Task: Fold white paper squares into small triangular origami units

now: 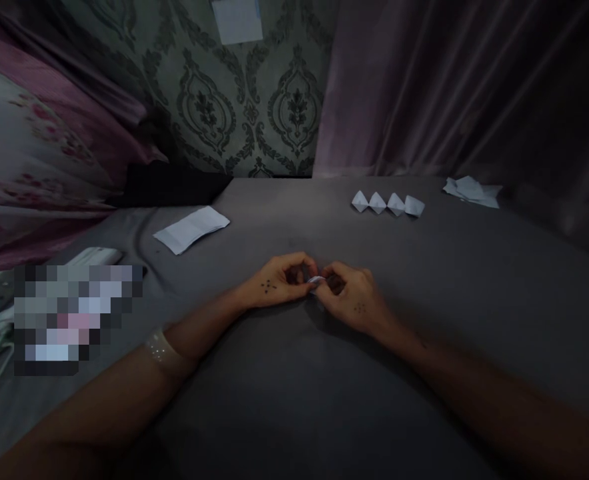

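Both hands meet at the middle of a grey bedsheet (284,400). My left hand (277,283) and my right hand (349,297) have their fingers curled and pinched on a small white folded piece of paper (315,281) between them. Most of that paper is hidden by the fingers. A clear bangle sits on my left wrist. Farther back to the right, several small folded white paper shapes (387,203) lie in a row on the sheet.
A flat folded white sheet of paper (192,229) lies back left. Crumpled white paper (472,191) rests at the far right. A blurred-out patch and white cables are at the left edge. Patterned wallpaper and pink curtains stand behind the bed.
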Motion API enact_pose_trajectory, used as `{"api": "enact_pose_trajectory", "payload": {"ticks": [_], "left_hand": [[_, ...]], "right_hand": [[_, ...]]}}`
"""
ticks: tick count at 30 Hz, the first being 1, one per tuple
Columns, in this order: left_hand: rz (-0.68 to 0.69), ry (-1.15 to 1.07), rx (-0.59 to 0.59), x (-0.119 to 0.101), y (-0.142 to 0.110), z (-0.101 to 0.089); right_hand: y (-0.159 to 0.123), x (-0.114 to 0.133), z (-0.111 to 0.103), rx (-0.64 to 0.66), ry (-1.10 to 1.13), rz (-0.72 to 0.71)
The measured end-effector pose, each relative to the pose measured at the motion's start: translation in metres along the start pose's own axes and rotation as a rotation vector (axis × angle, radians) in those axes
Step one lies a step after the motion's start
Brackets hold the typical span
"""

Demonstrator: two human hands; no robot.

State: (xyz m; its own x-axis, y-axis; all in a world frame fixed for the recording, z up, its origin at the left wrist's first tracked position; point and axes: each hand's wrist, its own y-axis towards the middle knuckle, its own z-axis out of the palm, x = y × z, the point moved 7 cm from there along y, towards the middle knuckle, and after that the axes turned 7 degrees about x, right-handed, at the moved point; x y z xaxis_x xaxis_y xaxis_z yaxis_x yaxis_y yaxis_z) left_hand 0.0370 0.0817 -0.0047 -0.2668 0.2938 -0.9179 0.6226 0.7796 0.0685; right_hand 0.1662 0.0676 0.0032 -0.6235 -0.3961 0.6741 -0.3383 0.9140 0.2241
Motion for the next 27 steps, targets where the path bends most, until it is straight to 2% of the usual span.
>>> {"api": "enact_pose_trajectory", "payload": {"ticks": [6,15,27], "left_hand": [[-0.01,0.021,0.039,0.002,0.001,0.002],[0.157,0.196,0.054,-0.011,0.002,-0.001],[0.202,0.295,0.059,-0.009,0.0,-0.006]], "right_hand": [[0.0,-0.001,0.001,0.015,0.0,0.02],[0.002,0.0,0.001,0.03,-0.008,0.037],[0.005,-0.012,-0.004,-0.024,-0.002,0.116]]}}
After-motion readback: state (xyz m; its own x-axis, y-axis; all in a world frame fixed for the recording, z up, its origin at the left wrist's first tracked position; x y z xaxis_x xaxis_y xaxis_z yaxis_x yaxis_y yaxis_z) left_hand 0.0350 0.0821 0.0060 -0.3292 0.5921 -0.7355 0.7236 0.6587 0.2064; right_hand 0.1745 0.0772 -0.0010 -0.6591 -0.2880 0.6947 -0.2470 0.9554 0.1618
